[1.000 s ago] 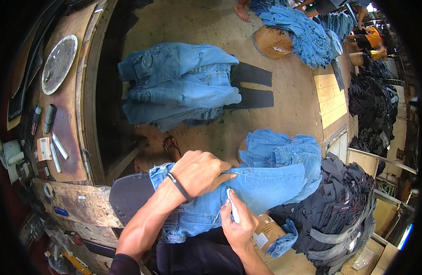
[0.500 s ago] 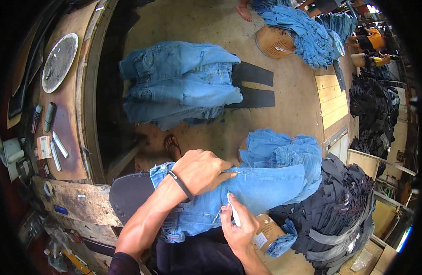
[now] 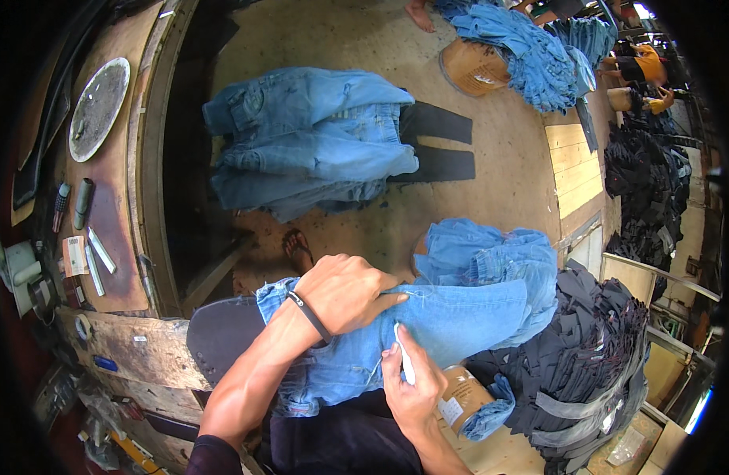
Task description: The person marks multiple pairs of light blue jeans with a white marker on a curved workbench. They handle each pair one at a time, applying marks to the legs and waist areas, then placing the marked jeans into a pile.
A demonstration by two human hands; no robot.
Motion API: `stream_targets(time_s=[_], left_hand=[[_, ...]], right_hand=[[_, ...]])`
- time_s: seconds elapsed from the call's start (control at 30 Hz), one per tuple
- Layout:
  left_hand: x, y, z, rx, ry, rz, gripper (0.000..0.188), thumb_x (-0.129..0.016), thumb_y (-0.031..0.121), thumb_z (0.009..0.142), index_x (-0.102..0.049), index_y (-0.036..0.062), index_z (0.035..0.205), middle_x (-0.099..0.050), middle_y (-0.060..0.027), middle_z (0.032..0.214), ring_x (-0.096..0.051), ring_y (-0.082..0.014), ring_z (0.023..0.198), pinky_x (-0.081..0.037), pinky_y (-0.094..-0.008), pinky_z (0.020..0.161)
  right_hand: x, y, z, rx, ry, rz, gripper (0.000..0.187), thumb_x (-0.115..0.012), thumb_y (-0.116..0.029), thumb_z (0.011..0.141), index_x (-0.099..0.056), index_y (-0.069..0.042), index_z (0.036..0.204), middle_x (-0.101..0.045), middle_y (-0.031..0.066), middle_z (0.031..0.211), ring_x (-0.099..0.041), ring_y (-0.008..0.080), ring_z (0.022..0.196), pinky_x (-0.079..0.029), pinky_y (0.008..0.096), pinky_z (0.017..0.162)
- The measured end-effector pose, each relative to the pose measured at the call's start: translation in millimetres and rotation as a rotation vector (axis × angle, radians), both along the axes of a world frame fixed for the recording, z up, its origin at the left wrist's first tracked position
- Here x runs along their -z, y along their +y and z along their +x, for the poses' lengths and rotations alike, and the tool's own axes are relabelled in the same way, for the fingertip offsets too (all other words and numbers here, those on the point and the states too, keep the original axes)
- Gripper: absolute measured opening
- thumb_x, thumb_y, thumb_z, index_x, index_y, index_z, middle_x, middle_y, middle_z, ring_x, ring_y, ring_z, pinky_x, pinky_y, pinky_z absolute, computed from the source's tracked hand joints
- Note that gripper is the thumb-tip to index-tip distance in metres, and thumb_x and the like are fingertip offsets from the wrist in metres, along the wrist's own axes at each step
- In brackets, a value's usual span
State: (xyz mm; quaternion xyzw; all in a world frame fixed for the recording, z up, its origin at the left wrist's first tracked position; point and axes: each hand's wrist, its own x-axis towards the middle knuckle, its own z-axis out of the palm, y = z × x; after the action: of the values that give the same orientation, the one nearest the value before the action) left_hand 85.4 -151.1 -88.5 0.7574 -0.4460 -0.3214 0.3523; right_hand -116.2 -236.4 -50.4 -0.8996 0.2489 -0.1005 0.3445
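Observation:
A pair of light blue jeans lies stretched over a black padded board in front of me. My left hand presses on the denim, its thumb and fingers pinching the cloth at the upper seam, where loose pale threads show. In my right hand is a slim white pen-like tool, held like a pencil. Its tip rests on or just above the denim, a little below my left thumb; contact is hard to tell. A pale frayed mark runs along the cloth left of the tool.
Beyond, several jeans hang over another black board. At left, a wooden bench bears a round dusty plate and two white sticks. Dark cloth is heaped at right, near a brown drum. People work farther back.
The right hand's white tool has shifted slightly upward on the denim. My left hand stays at the seam, and the whole view has moved a little.

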Motion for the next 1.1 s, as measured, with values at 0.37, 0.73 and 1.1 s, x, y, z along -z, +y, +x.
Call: stream_targets(time_s=[0.37,0.73,1.1], left_hand=[[1.1,0.5,0.3,-0.017,-0.004,-0.017,0.037,-0.07,0.04,0.1,-0.076,0.0061,0.085,-0.07,-0.0197,0.072,-0.07,-0.0419,0.072,-0.055,-0.0509,0.063],[2.1,-0.5,0.7,0.002,-0.012,0.03,0.036,-0.069,0.039,0.1,-0.077,0.0062,0.085,-0.07,-0.0197,0.072,-0.07,-0.0416,0.071,-0.055,-0.0506,0.063],[-5.0,-0.8,4.2,0.032,0.067,0.202,0.033,-0.072,0.038,0.098,-0.079,0.0056,0.094,-0.073,-0.0204,0.081,-0.073,-0.0403,0.081,-0.057,-0.049,0.072]], right_hand=[[0.9,-0.4,-1.0,-0.003,0.031,-0.004,0.037,-0.075,0.007,0.087,-0.074,0.008,0.124,-0.077,0.018,0.089,-0.075,0.0249,0.071,-0.059,0.0352,0.065],[-1.2,-1.6,-1.9,0.023,0.049,-0.018,0.036,-0.075,0.006,0.088,-0.074,0.007,0.123,-0.078,0.0173,0.089,-0.076,0.0255,0.072,-0.06,0.0359,0.066],[-9.1,-10.4,-18.1,0.348,-0.118,0.497,0.033,-0.066,0.0,0.102,-0.063,0.009,0.134,-0.078,0.0208,0.1,-0.079,0.0255,0.089,-0.066,0.037,0.078]])
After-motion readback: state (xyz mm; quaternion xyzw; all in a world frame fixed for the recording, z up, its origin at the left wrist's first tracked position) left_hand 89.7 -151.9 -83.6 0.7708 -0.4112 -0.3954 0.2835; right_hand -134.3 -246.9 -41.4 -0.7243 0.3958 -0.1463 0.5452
